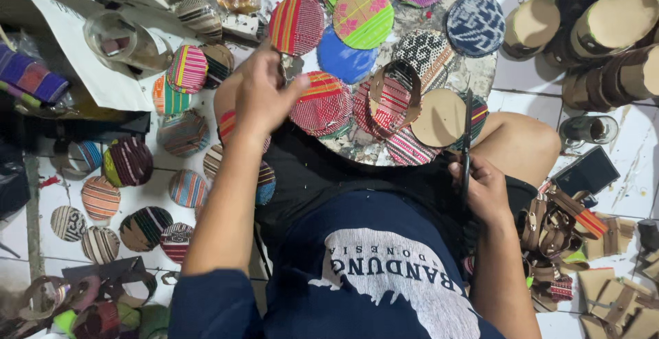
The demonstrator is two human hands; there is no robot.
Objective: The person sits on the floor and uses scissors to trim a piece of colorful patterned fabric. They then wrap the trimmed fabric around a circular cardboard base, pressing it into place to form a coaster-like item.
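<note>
Left hand [264, 92] pinches the edge of a striped red fabric disc [321, 103]. Right hand [484, 188] grips black scissors [467, 140], blades upright, closed.

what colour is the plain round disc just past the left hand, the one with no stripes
Solid blue disc, lying among striped woven ones beyond the left hand; seen in the head view.

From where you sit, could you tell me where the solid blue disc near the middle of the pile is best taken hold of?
Grip the blue disc by its lower edge, coming from the person's side. That rim lies bare, while its upper part is tucked under the green and pink patterned disc. It lies flat, so slide fingertips under the rim and pinch. The left hand seems nearest.
</note>
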